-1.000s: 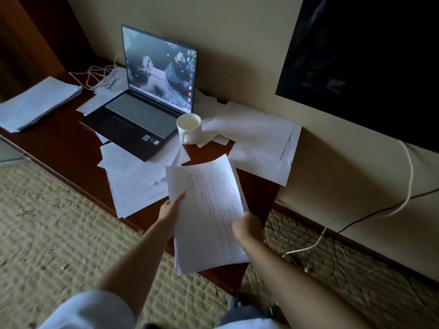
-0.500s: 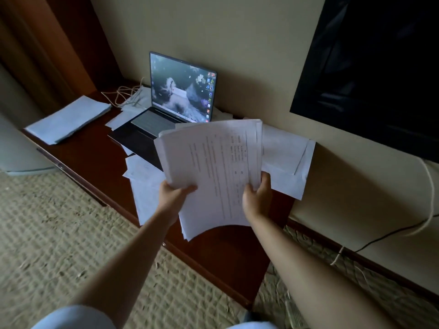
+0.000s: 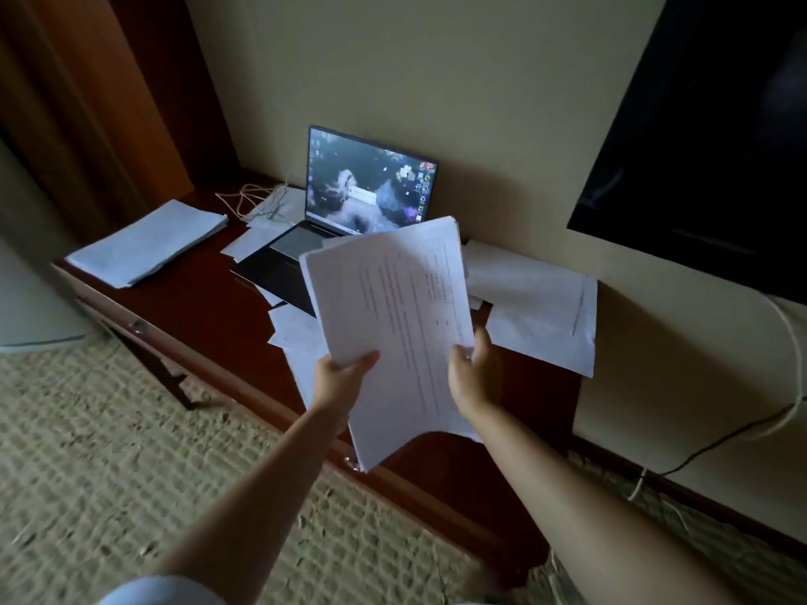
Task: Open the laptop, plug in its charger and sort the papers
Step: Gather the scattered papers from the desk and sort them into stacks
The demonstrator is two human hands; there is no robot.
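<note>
I hold a sheaf of printed papers (image 3: 393, 325) up off the table (image 3: 205, 299), tilted toward me, my left hand (image 3: 338, 379) gripping its lower left edge and my right hand (image 3: 474, 375) its right edge. Behind it the laptop (image 3: 349, 211) stands open against the wall, its screen lit with a wallpaper and icons. A white charger cable (image 3: 253, 200) lies coiled just left of the laptop. A neat stack of papers (image 3: 148, 242) sits at the table's left end, and loose sheets (image 3: 537, 307) lie spread around and under the laptop.
</note>
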